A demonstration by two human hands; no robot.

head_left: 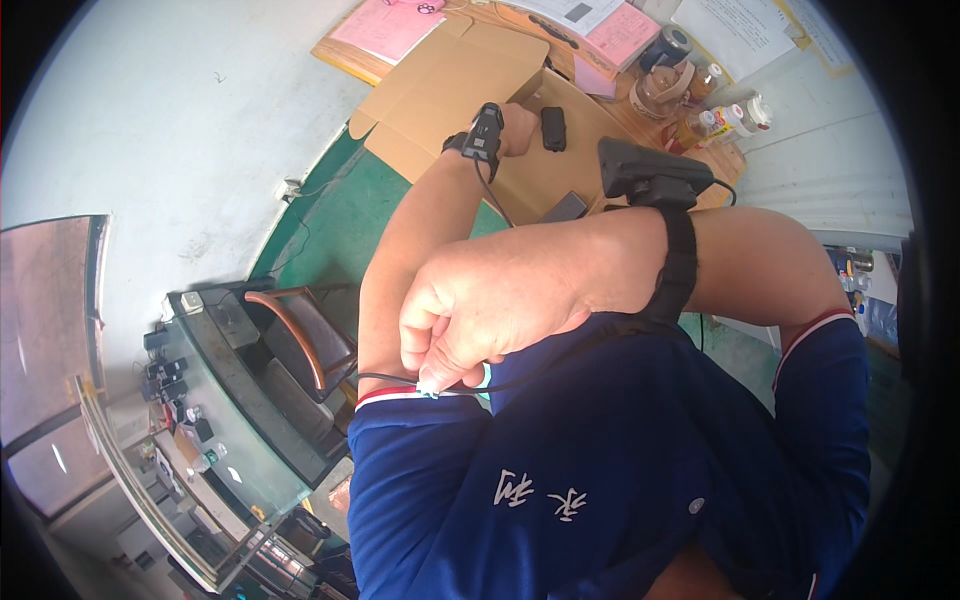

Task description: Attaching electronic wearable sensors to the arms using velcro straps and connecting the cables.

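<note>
My right forearm crosses in front of my chest. My right hand (495, 300) is closed, thumb and fingers pinching a small pale clip (428, 386) on a black cable (520, 385) at the hem of my left sleeve. My left arm reaches out to an open cardboard box (440, 85). There my left hand (517, 128) looks compact and rounded, its fingers hidden from view. A black device (484, 132) is strapped to my left wrist. Another, bulkier black device (650, 175) sits on a strap around my right wrist. Beside my left hand lies a small black object (553, 129).
The box rests on a wooden desk (340, 45) with pink papers, several bottles (690, 130) and a glass jug (660, 92). A dark flat object (566, 207) lies by the box's near edge. To the left stand a wooden chair (300, 335) and a glass-topped desk (235, 415).
</note>
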